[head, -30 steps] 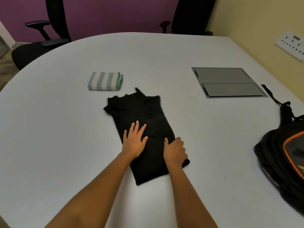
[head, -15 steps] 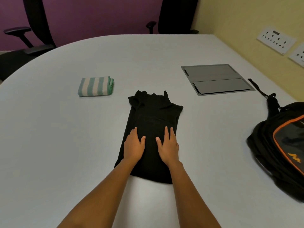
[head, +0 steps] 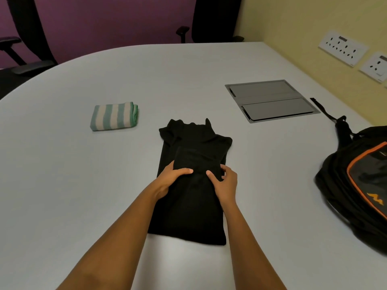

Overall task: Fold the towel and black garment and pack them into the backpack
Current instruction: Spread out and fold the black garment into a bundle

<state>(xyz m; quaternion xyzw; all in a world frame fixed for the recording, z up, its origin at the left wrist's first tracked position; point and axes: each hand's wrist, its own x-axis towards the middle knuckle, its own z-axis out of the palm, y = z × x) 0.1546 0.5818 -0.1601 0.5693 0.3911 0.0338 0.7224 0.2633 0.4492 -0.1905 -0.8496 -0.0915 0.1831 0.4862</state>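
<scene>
bearing orange m-like logo (head: 375, 199): backpack (head: 337, 185)

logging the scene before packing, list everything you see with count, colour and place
towel: 1, green and white stripes, folded, far left of table
black garment: 1, black, partly folded, table centre
backpack: 1, black with orange trim, table's right edge
table: 1, pale grey, under everything
hatch panel: 1, grey, set into table, far right
wall sockets: 2, white, yellow wall at right
office chairs: 2, black, behind table
left hand: 1, grips garment's fold
right hand: 1, grips same fold
</scene>
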